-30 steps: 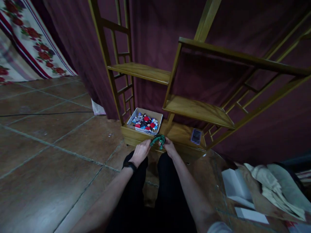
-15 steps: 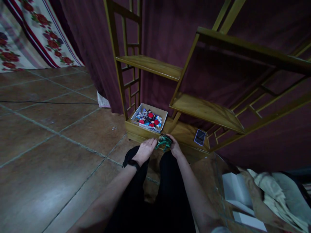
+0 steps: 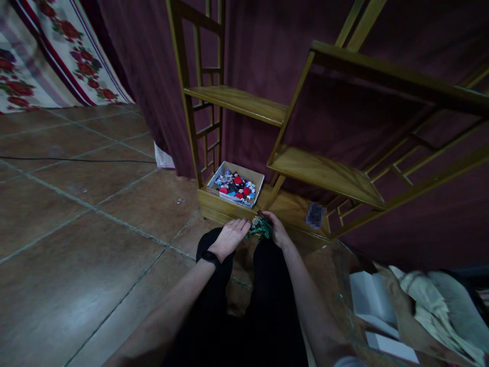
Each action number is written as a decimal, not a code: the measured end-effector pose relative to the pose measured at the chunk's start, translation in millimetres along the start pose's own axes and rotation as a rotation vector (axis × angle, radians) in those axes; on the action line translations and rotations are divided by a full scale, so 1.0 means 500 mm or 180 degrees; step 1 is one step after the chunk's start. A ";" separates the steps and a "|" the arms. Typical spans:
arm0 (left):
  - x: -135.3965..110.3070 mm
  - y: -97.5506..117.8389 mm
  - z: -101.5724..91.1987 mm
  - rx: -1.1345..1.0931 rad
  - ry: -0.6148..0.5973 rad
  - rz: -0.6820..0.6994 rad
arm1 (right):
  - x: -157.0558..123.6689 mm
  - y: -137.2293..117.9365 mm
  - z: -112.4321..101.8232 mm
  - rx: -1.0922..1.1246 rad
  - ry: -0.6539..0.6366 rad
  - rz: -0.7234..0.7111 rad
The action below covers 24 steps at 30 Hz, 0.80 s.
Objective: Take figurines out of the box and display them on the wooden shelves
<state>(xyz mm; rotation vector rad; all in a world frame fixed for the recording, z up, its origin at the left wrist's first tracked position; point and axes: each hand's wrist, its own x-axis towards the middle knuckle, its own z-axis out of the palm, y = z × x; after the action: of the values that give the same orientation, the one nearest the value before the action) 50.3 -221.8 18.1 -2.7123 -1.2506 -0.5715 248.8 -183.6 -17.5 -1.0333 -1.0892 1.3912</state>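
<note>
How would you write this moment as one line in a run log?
left hand: against green object, kind unclear | right hand: holding green object | open box: on bottom shelf, small figurines inside

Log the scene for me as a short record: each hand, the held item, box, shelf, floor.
left hand: fingertips at the green object's left edge, grip unclear
right hand: holding its right side
held item: green object, details too small to tell
box: on the low board's left part, small colorful items inside
low board: blurred dark item near right end
floor: white pieces at right
</note>
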 end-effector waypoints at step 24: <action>-0.002 0.009 -0.013 0.0086 -0.0122 0.0299 | -0.019 -0.011 -0.005 -0.0322 -0.0251 -0.0111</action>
<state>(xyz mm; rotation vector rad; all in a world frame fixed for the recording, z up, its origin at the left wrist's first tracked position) 51.1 -227.1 24.1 -2.7547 -1.1234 -0.4908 253.5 -192.8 -12.4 -1.0341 -1.2405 1.3703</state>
